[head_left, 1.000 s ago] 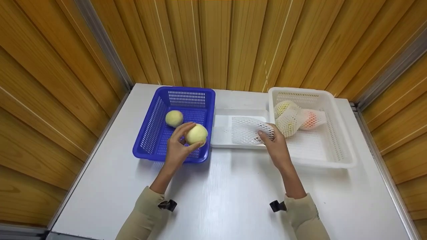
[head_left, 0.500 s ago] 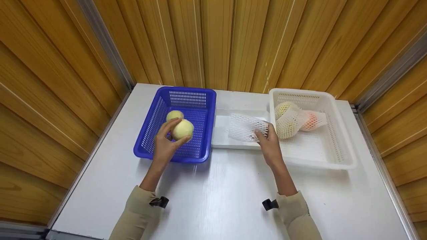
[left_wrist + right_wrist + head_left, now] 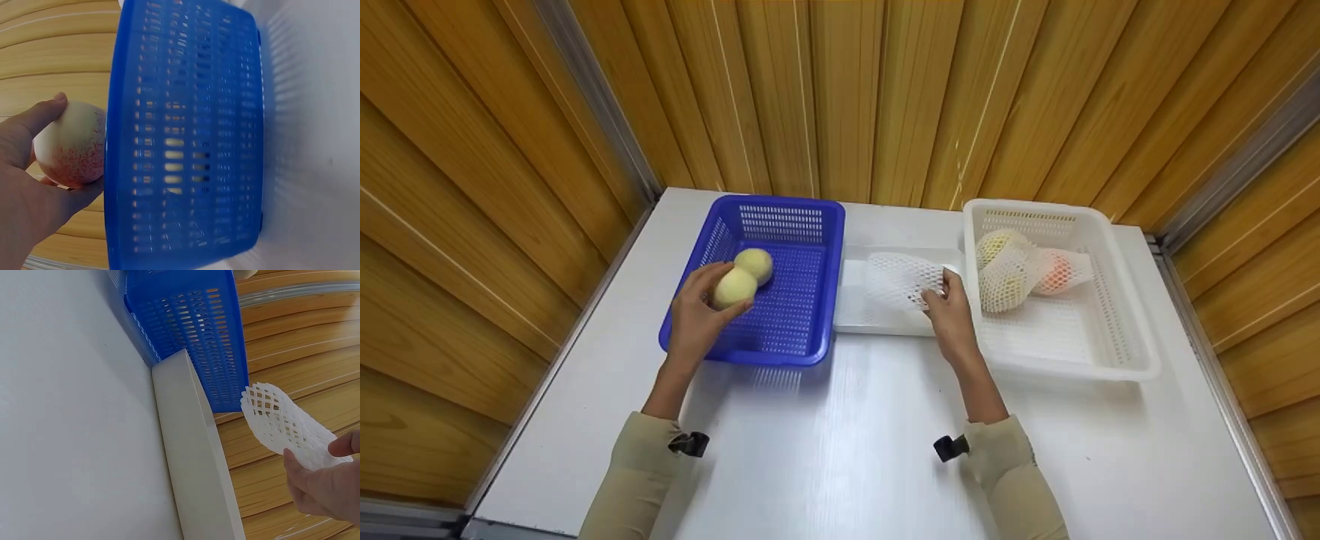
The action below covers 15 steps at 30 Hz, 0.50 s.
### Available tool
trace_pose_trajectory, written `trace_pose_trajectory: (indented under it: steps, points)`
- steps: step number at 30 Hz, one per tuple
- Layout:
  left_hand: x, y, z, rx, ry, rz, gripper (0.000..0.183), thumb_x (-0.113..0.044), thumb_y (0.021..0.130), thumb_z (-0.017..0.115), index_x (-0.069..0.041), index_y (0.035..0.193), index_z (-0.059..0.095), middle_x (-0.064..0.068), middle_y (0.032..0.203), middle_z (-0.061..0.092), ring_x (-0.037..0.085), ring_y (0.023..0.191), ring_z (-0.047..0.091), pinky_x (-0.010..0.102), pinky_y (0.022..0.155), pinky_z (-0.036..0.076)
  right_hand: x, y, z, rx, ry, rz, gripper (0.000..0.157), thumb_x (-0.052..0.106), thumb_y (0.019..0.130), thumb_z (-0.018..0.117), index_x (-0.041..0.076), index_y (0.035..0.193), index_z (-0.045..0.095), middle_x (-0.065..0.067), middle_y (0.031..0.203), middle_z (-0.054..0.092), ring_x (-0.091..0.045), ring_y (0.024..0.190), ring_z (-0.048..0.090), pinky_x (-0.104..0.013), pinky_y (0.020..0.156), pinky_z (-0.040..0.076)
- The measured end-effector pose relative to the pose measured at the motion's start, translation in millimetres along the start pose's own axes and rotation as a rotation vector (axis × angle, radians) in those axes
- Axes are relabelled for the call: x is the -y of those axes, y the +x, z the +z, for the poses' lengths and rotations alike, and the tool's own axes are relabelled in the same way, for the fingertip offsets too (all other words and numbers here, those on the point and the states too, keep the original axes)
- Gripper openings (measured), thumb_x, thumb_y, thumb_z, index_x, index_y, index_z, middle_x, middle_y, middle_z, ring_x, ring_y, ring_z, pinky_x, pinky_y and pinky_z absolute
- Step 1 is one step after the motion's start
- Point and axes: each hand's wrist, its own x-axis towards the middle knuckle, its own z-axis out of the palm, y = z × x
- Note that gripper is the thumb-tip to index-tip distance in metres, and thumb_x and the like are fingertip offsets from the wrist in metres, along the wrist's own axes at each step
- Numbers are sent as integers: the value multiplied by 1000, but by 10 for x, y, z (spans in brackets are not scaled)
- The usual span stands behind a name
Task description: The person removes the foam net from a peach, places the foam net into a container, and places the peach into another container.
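Note:
My left hand (image 3: pixel 695 321) holds a pale peach (image 3: pixel 735 289) between thumb and fingers over the left part of the blue basket (image 3: pixel 826 300). In the left wrist view this peach (image 3: pixel 73 146) shows pink speckles and sits above the basket's rim. A second pale peach (image 3: pixel 755 264) lies inside, overlapped by the held one in the head view. With thumb and fingers, my right hand (image 3: pixel 952 319) pinches one end of a white foam fruit net (image 3: pixel 901 277), above the shallow white tray (image 3: pixel 877 324). The right wrist view shows the net's far end (image 3: pixel 264 408) standing open like a tube.
At the right stands a white basket (image 3: pixel 1136 352) with several netted fruits (image 3: pixel 1006 277), one of them reddish (image 3: pixel 1057 271). The tray sits between the two baskets on the white table (image 3: pixel 840 435). Wooden panels (image 3: pixel 840 97) rise behind and at both sides.
My left hand has carried the peach leftward, from near the blue basket's right side to its left part. The right hand has shifted slightly left with the foam net.

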Motion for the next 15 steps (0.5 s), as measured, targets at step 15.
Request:
trace_pose_trajectory:
  steps: [15]
  points:
    - [206,169,-61,127,198,2,58,-7,76,90,0,128,67,22,134,58,40,127,54,56,109,42,-231,391,217,-22,89,49,55,5,106,43,-3,155,20,-23,153,38,-33,136,47,-40,110,46]
